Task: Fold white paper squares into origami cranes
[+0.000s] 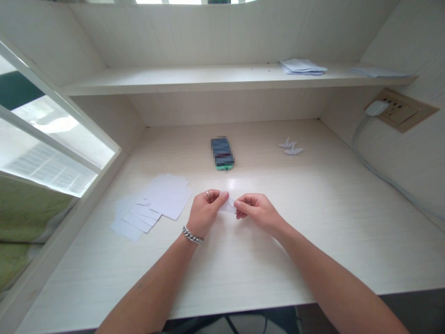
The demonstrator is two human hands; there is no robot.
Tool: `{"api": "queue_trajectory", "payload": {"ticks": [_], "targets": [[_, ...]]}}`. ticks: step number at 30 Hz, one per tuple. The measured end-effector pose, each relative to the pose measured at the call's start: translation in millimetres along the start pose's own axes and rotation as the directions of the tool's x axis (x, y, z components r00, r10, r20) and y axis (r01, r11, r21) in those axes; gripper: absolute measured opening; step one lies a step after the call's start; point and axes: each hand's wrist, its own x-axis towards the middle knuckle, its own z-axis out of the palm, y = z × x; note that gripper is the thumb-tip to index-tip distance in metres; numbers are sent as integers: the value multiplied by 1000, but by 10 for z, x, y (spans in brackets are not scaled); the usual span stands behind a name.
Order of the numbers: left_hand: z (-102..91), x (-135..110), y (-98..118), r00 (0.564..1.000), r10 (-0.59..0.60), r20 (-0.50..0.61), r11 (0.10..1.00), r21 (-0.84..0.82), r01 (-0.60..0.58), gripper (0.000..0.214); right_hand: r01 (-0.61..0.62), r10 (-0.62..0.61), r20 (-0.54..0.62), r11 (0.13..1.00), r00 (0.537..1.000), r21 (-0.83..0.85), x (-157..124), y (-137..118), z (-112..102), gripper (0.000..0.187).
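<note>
A small piece of folded white paper [227, 205] is held between my two hands, just above the middle of the desk. My left hand [206, 208] pinches its left side between thumb and fingers; a ring and a chain bracelet show on this hand and wrist. With thumb and forefinger, my right hand [256, 208] grips the right edge of the paper. Fingers cover part of the folds. To the left lie loose white paper sheets [168, 195], fanned out and overlapping. Several small folded paper pieces [291, 147] with pointed tips sit at the back right.
A phone [222, 153], its screen blurred, lies behind my hands. Above the desk [313, 260] runs a shelf [194, 79] with a paper stack [302, 67]. A white plug sits in the wall socket [403, 110], its grey cable [382, 178] trailing down the right side.
</note>
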Motion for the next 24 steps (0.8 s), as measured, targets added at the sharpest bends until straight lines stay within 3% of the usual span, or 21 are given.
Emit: {"api": "queue_trajectory", "payload": {"ticks": [3, 9, 15, 19, 21, 24], "targets": [[2, 7, -6, 1000, 5, -11, 1000, 20, -4, 29, -25, 27, 79, 999, 996, -32, 1, 24, -11, 25], [35, -18, 9, 1000, 13, 21, 994, 111, -15, 30, -18, 23, 64, 997, 998, -76, 37, 128, 0, 22], [9, 4, -43, 996, 26, 88, 999, -34, -23, 28, 28, -28, -16, 1000, 999, -14, 31, 102, 49, 28], [-24, 18, -61, 994, 51, 100, 999, -11, -51, 27, 63, -60, 30, 992, 998, -106, 5, 35, 28, 28], [-24, 7, -47, 994, 40, 98, 998, 47, -45, 24, 88, -96, -41, 984, 995, -158, -3, 4, 1, 25], [-5, -22, -15, 982, -9, 187, 990, 139, -17, 19, 111, -129, -140, 985, 982, -135, 2, -12, -35, 20]]}}
